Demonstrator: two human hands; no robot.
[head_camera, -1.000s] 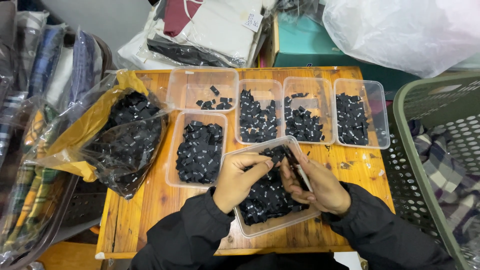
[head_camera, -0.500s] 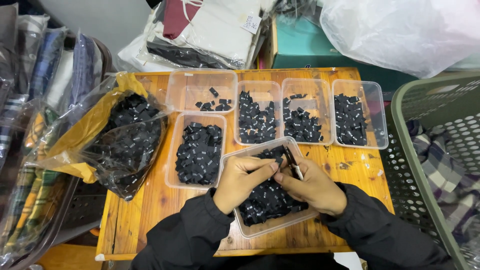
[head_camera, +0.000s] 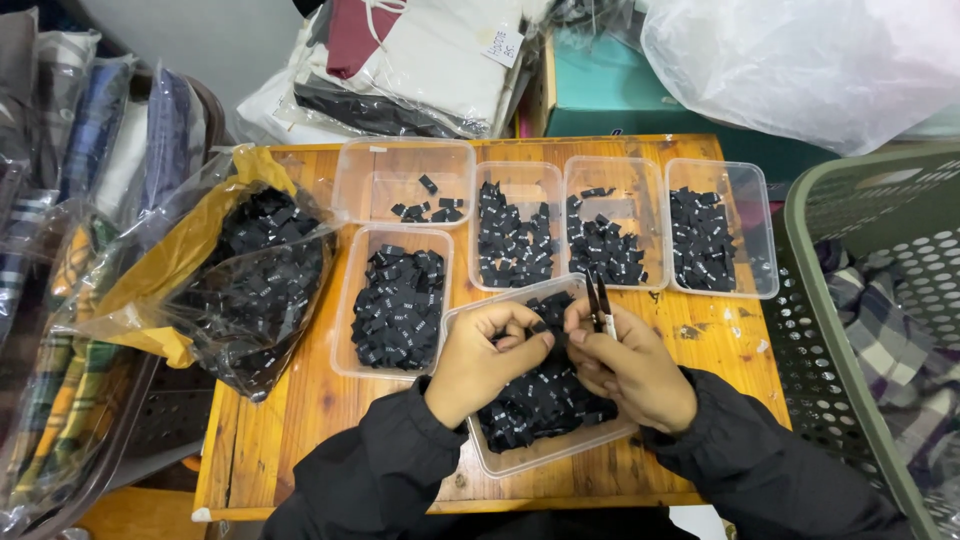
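A small black woven label (head_camera: 541, 327) is pinched between the fingertips of both hands, held just above the clear plastic tub (head_camera: 540, 455) nearest the person, which is heaped with more black labels. The left hand (head_camera: 480, 362) is curled, its knuckles up, thumb and forefinger closed on the label's left edge. The right hand (head_camera: 625, 365) meets it from the other side, fingers bent inward on the label, and also grips a pair of slim dark snips (head_camera: 598, 303) whose blades point away from the person. Both wrists, in black jacket sleeves (head_camera: 390, 470), rest over the tub's near half.

Just left stands a second clear tub of black labels (head_camera: 397, 303). Beyond lie four more clear tubs in a row (head_camera: 560, 225), the leftmost nearly bare. All sit on a wooden slatted table (head_camera: 300, 410). A clear bag with yellow lining (head_camera: 240, 270), full of labels, slumps at the table's left edge; a green perforated basket (head_camera: 850, 330) stands to the right.
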